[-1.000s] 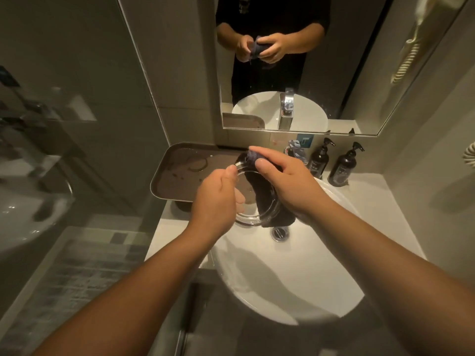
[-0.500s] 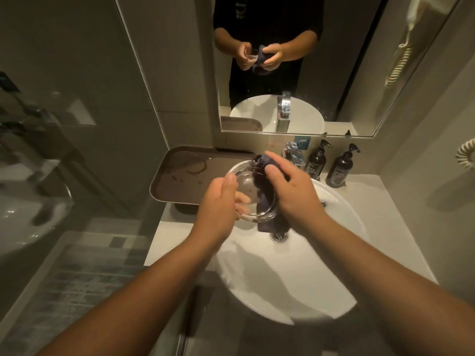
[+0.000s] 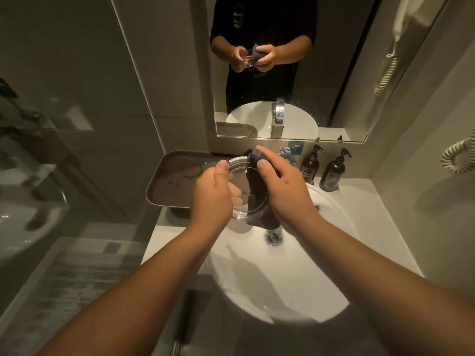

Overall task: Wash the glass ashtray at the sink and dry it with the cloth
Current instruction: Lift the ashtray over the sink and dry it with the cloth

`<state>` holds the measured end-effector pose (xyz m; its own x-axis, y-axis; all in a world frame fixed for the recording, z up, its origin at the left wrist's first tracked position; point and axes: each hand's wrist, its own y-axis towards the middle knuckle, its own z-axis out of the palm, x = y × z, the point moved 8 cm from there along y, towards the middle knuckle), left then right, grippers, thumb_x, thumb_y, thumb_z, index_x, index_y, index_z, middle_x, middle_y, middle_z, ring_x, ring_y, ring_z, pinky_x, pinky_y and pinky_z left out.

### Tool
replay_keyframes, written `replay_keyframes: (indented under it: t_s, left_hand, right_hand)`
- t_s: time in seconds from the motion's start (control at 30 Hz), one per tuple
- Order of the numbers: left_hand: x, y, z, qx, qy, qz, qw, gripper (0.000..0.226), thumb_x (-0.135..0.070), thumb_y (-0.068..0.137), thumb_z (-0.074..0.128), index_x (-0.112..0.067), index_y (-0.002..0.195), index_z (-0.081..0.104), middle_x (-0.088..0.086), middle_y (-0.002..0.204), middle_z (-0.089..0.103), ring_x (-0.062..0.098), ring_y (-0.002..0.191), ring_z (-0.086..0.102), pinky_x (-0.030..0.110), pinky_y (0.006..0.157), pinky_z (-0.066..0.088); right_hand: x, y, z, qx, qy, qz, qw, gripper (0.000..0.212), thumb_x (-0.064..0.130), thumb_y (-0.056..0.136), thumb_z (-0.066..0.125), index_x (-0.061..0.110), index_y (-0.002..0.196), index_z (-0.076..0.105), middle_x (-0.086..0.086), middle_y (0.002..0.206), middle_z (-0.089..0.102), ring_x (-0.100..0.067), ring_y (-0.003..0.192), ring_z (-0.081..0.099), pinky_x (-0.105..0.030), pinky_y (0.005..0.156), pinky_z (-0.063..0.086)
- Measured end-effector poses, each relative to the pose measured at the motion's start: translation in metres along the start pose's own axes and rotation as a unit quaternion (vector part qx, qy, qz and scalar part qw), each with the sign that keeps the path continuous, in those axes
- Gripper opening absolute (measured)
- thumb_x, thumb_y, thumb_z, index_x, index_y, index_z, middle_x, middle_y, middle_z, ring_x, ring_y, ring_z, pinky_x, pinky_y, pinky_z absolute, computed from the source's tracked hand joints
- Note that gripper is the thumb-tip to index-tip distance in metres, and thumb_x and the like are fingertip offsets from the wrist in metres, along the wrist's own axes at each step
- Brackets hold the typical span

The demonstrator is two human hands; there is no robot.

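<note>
Gripping ashtray point(image 3: 240, 191), cloth point(image 3: 258, 181) partly hidden

I see both bare forearms reaching forward and coming close together. My left hand point(image 3: 213, 194) is closed in a grip, thumb on top. My right hand point(image 3: 282, 186) pinches with thumb and index finger, wrist slightly bent.

Dim warm light; soft arm shadows; wide-angle bending at edges.
</note>
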<state>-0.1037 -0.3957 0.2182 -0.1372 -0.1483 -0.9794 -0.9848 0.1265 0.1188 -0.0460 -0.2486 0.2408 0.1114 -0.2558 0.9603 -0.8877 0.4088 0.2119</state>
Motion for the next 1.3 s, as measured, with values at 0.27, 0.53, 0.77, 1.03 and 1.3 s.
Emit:
replay_keyframes:
  t_s: [0.27,0.53,0.77,1.03,1.3]
  left_hand:
    - [0.023,-0.012,0.010,-0.097,-0.100,-0.081,0.987,0.043,-0.052,0.099,0.029,-0.021,0.089,0.058,-0.003,0.057,0.066,0.011,0.052,0.065,0.029,0.058,0.045]
    - [0.011,0.000,0.018,0.193,-0.017,-0.076,0.978,0.044,-0.050,0.098,0.034,-0.014,0.095,0.059,0.004,0.069,0.071,0.019,0.059,0.064,0.035,0.062,0.049]
    - [-0.013,0.011,0.019,0.187,-0.001,-0.002,0.982,0.041,-0.047,0.097,0.039,-0.016,0.084,0.061,0.010,0.065,0.071,0.025,0.056,0.067,0.034,0.056,0.049]
    - [-0.005,0.008,0.010,0.017,-0.020,0.008,1.000,0.044,-0.051,0.098,0.033,-0.018,0.082,0.058,0.001,0.054,0.066,0.012,0.047,0.063,0.021,0.048,0.044]
    - [0.017,-0.007,0.013,-0.079,-0.085,-0.066,0.991,0.043,-0.056,0.096,0.032,-0.023,0.088,0.058,0.000,0.061,0.068,0.012,0.053,0.066,0.031,0.059,0.047]
  right_hand:
    - [-0.020,-0.018,0.007,-0.136,0.111,0.029,0.984,0.031,0.041,0.091,0.045,0.051,0.119,0.054,0.018,0.123,0.061,-0.006,0.117,0.056,-0.039,0.099,0.048]
    - [-0.001,0.009,-0.010,0.091,-0.080,-0.027,0.992,0.031,0.029,0.096,0.053,0.035,0.126,0.060,0.027,0.112,0.061,0.003,0.106,0.058,-0.027,0.093,0.049]
    - [0.029,0.029,-0.003,0.214,-0.144,-0.050,0.965,0.032,0.034,0.098,0.051,0.039,0.129,0.056,0.023,0.117,0.060,0.001,0.109,0.056,-0.019,0.089,0.046]
    - [0.009,0.012,-0.010,-0.024,0.000,-0.030,0.999,0.033,0.032,0.096,0.049,0.033,0.127,0.060,0.014,0.122,0.064,-0.003,0.112,0.057,-0.036,0.098,0.048]
    - [-0.018,-0.011,0.003,-0.145,0.123,0.035,0.981,0.030,0.041,0.091,0.047,0.050,0.118,0.057,0.019,0.122,0.061,-0.009,0.117,0.057,-0.041,0.099,0.048]
